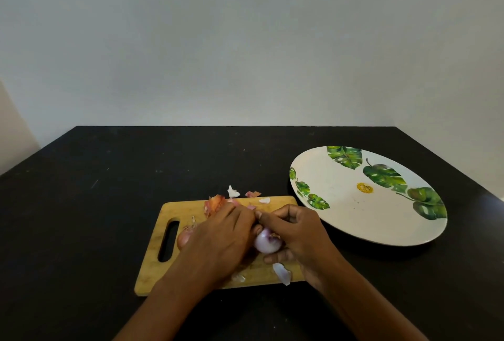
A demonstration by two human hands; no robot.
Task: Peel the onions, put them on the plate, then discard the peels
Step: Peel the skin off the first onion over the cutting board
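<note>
Onion (267, 242), pale purple and part-peeled, sits just above the rectangular wooden cutting board (152, 267). The left grip (221, 234) curls round it from 9 o'clock and the right grip (298, 233) from 3 o'clock. A round white leaf-printed plate (354, 218) lies at 2 o'clock on the black desk (81, 204). Loose peels (282, 272) lie on the board.

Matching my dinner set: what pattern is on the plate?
The plate is white with green leaf prints and a small yellow mark, clearest in the head view.
</note>
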